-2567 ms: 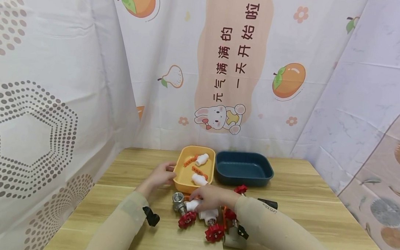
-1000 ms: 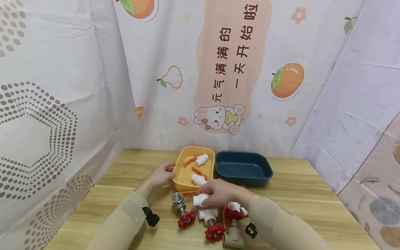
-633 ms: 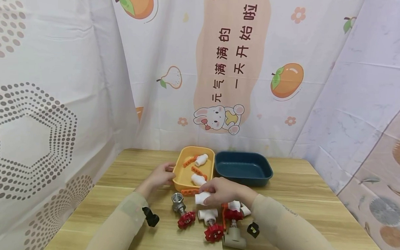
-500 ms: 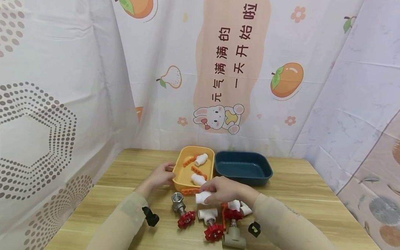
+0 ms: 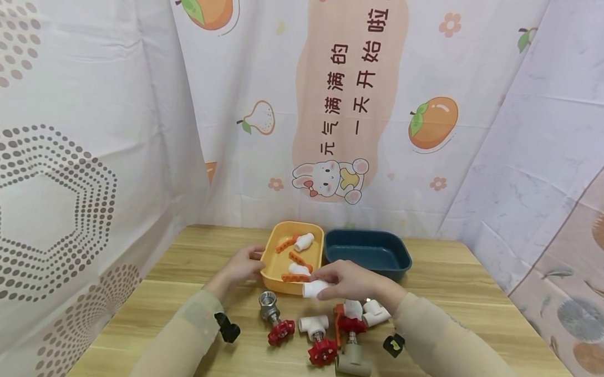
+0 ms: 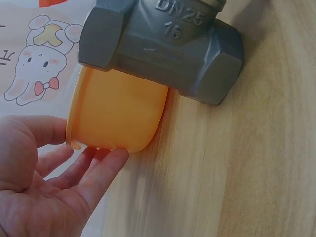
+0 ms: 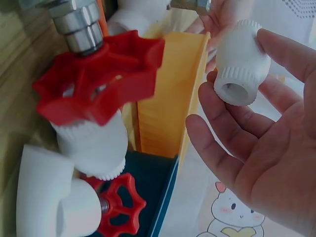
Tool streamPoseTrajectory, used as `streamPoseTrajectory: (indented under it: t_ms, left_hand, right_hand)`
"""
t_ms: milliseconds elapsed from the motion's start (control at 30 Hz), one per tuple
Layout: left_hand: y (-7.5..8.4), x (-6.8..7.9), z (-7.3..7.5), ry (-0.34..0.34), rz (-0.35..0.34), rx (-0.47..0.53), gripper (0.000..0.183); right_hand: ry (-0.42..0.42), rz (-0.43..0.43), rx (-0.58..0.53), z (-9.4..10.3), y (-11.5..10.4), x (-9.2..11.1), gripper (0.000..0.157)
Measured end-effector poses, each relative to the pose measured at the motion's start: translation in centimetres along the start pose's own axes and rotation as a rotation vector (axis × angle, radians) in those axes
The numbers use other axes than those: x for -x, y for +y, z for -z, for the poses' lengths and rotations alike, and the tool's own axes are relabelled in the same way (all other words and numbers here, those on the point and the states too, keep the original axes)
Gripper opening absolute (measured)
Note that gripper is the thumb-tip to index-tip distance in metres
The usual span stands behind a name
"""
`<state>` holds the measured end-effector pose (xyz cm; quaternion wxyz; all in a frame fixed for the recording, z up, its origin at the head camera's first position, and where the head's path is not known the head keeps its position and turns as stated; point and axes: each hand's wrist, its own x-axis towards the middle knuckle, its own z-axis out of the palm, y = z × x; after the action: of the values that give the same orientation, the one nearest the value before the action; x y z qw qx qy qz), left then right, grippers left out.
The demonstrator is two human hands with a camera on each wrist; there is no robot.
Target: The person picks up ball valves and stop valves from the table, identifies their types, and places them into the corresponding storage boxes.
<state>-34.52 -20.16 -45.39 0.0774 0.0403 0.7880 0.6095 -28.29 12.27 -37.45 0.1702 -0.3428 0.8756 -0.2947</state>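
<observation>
My right hand [image 5: 352,278] pinches a white plastic ball valve [image 5: 314,288] with an orange lever, in front of the yellow bin's near right corner. The right wrist view shows the same ball valve [image 7: 242,54] between thumb and fingertips, its ribbed open end toward the camera. Inside the yellow bin [image 5: 266,277] lie two similar ball valves, one at the back [image 5: 304,241] and one nearer [image 5: 299,269]. My left hand [image 5: 240,265] touches the bin's left wall with extended fingers. In the left wrist view those fingers [image 6: 106,170] rest against the bin's side.
A dark blue bin [image 5: 401,262] stands right of the yellow one. Nearer me lie a metal valve [image 5: 269,306], a white valve [image 5: 314,324] and a grey one [image 5: 353,364], each with a red handwheel. Another ball valve [image 5: 353,309] and white fitting [image 5: 378,313] lie at right.
My right hand has lifted a ball valve from among the loose valves, then moved it up, forward and slightly right toward the yellow bin. My left hand stays at the bin's side.
</observation>
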Motion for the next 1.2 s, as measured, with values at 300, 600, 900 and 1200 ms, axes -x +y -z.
streamPoseTrajectory:
  t_ms: [300, 600, 900, 1200]
  left_hand:
    - [-0.5, -0.1, 0.1, -0.007, -0.006, 0.020, 0.057]
    - [-0.6, -0.2, 0.1, 0.000, -0.001, 0.030, 0.056]
    - [-0.5, -0.2, 0.2, -0.014, 0.004, 0.038, 0.058]
    - [-0.3, -0.2, 0.1, -0.010, -0.003, 0.025, 0.058]
  right_hand:
    - [0.053, -0.049, -0.054, 1.4, 0.7, 1.0, 0.039]
    - [0.114, -0.088, -0.072, 2.6, 1.2, 1.5, 0.039]
    - [0.169, -0.082, -0.060, 3.4, 1.3, 1.5, 0.037]
    - [0.228, -0.093, -0.065, 3.7, 2.1, 1.1, 0.040]
